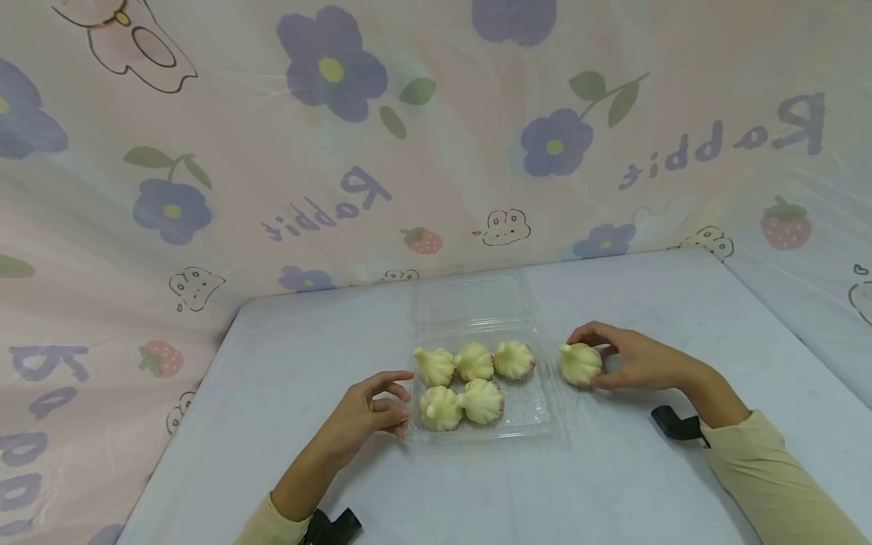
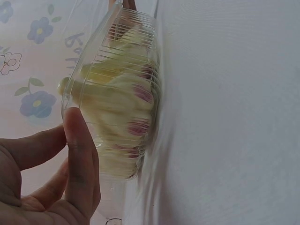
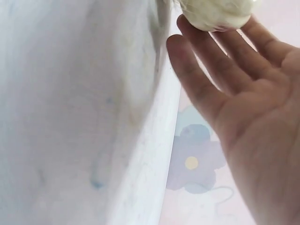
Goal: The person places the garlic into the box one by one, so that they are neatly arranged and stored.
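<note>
Several pale garlic bulbs (image 1: 482,401) with purplish bases sit in two rows inside a clear plastic clamshell box (image 1: 534,412), its lid (image 1: 470,299) folded back flat. My left hand (image 1: 371,412) is at the box's left side, fingers loosely bent, fingertips touching the rim; the left wrist view shows them against the clear ribbed wall (image 2: 126,28). To the right of the box, my right hand (image 1: 633,359) holds a single garlic bulb (image 1: 580,365) between thumb and fingers, low over the table. In the right wrist view only part of that garlic bulb (image 3: 218,14) shows.
A white-covered table (image 1: 613,477) carries everything. Behind and beside it hangs a printed curtain (image 1: 450,151) with flowers, strawberries and rabbits. Black wrist-worn devices (image 1: 674,422) show near both sleeves.
</note>
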### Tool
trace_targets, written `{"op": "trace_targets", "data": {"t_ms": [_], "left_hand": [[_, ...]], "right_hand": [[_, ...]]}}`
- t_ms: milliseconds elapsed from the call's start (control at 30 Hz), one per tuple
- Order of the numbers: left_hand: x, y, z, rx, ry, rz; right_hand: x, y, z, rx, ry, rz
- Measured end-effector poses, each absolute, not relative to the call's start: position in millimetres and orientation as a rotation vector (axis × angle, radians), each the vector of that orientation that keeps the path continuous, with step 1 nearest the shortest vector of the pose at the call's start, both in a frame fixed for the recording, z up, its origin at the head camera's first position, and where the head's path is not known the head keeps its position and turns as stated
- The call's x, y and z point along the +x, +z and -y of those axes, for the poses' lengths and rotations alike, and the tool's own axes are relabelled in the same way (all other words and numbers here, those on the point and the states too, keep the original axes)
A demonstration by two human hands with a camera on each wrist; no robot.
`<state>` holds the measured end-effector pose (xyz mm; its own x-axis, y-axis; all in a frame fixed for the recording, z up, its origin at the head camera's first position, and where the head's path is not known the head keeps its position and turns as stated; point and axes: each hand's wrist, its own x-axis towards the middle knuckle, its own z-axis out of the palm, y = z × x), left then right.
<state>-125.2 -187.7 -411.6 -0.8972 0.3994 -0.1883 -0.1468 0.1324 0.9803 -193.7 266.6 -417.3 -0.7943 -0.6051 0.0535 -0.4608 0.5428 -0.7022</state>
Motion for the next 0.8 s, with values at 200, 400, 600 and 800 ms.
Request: {"op": "trace_targets", "data": {"t_ms": [200, 400, 600, 800], "left_hand": [[-125, -412, 188, 0.244, 1.815, -2.011], [-126, -413, 188, 0.249, 1.814, -2.013], [-126, -413, 188, 0.246, 1.813, -2.014], [-126, -413, 188, 0.244, 1.814, -2.014]], "right_hand": [[-192, -416, -265, -0.839, -1.003, -2.640], [-192, -414, -266, -0.817, -0.987, -2.682], [-191, -408, -267, -0.812, -1.026, -2.765], [-190, -402, -269, -0.873, -1.019, -2.883]]}}
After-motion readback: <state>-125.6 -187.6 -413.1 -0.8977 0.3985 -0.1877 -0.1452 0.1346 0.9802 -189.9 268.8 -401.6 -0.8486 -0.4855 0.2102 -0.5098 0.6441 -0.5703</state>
